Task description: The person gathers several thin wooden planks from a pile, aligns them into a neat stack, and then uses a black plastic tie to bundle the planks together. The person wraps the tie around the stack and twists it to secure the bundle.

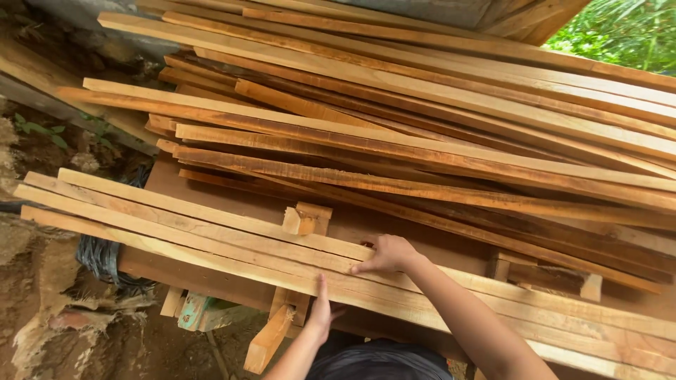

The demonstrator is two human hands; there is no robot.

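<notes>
Three long pale wooden slats (211,236) lie side by side across a brown workbench top (394,229). My right hand (386,255) presses down on the upper edge of these slats, fingers curled over the wood. My left hand (320,309) lies flat against the near edge of the nearest slat, fingers pointing up. A small wooden stop block (307,219) stands just behind the slats, left of my right hand.
A big pile of long reddish and pale planks (422,119) leans across the bench behind the slats. Short offcuts (546,274) lie at the right. A wooden leg piece (267,341) hangs below the bench. Dirt ground and black cloth (102,257) at left, green plants (623,32) top right.
</notes>
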